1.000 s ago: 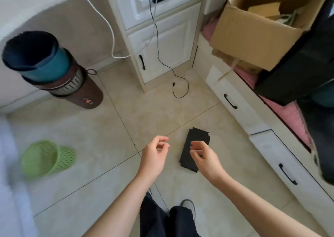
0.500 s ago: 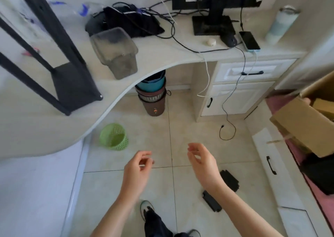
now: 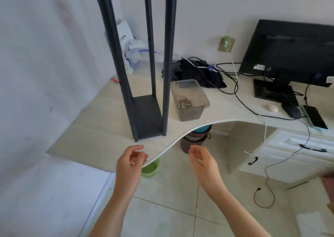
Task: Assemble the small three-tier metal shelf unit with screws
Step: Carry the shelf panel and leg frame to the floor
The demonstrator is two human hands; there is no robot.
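The black metal shelf unit [image 3: 147,116] stands upright on the pale desk [image 3: 101,128], its tall posts [image 3: 169,55] rising out of the top of the frame from one flat bottom tier. Just right of it is a clear plastic tub [image 3: 189,92] with a few silver screws [image 3: 185,103] inside. My left hand [image 3: 130,166] hovers at the desk's curved front edge, below the unit, fingers loosely curled with nothing visible in them. My right hand [image 3: 204,162] is raised over the floor to the right, also loosely curled and holding nothing I can see.
A monitor [image 3: 292,50], mouse [image 3: 270,108], phone [image 3: 315,116], dark cloth and tangled cables crowd the desk's right and back. Under the desk are stacked bins [image 3: 195,140] and a green basket [image 3: 151,169]. White drawers [image 3: 298,150] stand at right; a loose cable [image 3: 263,198] lies on the tiles.
My view has swung up from the floor and its black part to the desk and the shelf unit. Both hands have risen toward the desk edge, keeping their loose curl.
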